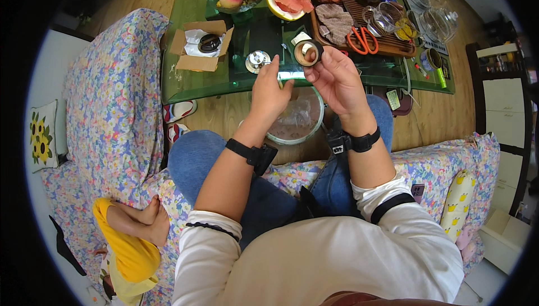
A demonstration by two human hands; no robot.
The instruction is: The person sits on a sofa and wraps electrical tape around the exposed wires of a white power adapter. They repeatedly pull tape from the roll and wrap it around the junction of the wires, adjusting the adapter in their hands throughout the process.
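a black tape roll (298, 53) is pinched by the right hand (340, 84); the left hand (270, 91) is held open. the roll might be dropped if pinched too loosely.

Bright, fairly even light falls on the left fingers (272, 70) and right fingers (332, 63), with soft shading along their undersides. White glare lies on the glass counter (193, 88) between them, and dark reflections show just beyond. Small glints mark the glassware (437, 24) farther right. Focus looks clear around the fingers; well to their right, the cabinet (501, 95) bends and looks softer, and a black fisheye border surrounds everything.
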